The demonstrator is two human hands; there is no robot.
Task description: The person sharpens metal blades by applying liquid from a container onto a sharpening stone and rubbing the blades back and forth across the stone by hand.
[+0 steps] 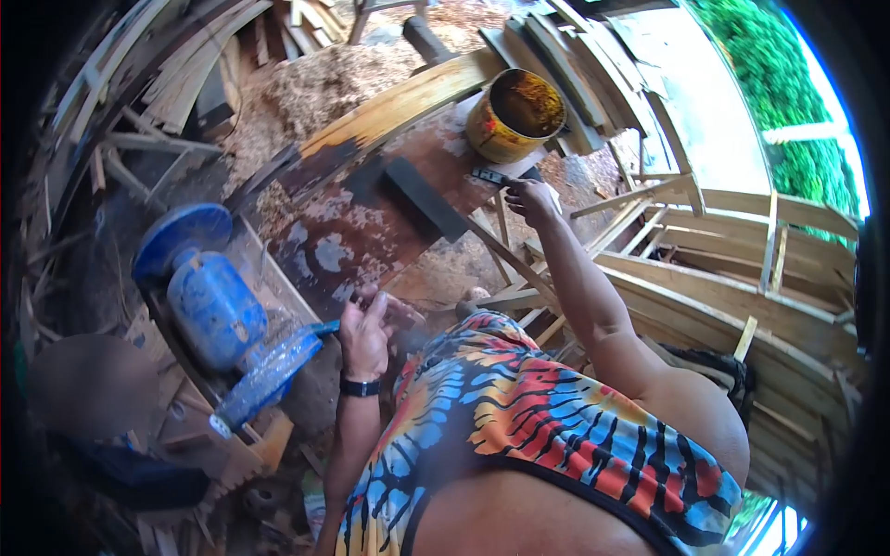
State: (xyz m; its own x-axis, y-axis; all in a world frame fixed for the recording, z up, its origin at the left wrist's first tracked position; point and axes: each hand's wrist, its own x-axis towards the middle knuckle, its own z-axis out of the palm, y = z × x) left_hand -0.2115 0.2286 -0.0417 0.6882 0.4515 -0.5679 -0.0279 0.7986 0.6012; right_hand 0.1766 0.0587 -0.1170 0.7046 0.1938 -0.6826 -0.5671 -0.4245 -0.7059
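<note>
My right hand point(531, 201) is closed at the near right edge of a worn brown board point(371, 227), its fingers on a small tool with a silvery-grey part point(488, 174) and a dark end. I cannot tell the tool's exact kind. Just beyond it stands a yellow, stained bucket point(512, 125), its inside coated dark brown. A dark rectangular block point(425, 199) lies across the board, left of this hand. My left hand point(364, 335), with a dark band at its wrist, is held palm up with fingers apart, near a blue bench grinder point(218, 310).
Long planks point(399, 102) and a pile of wood shavings point(292, 116) lie beyond the board. Stacked timber point(579, 79) stands behind the bucket, and wooden frames point(742, 278) fill the right side. At the lower left is another person point(130, 473), close to the grinder.
</note>
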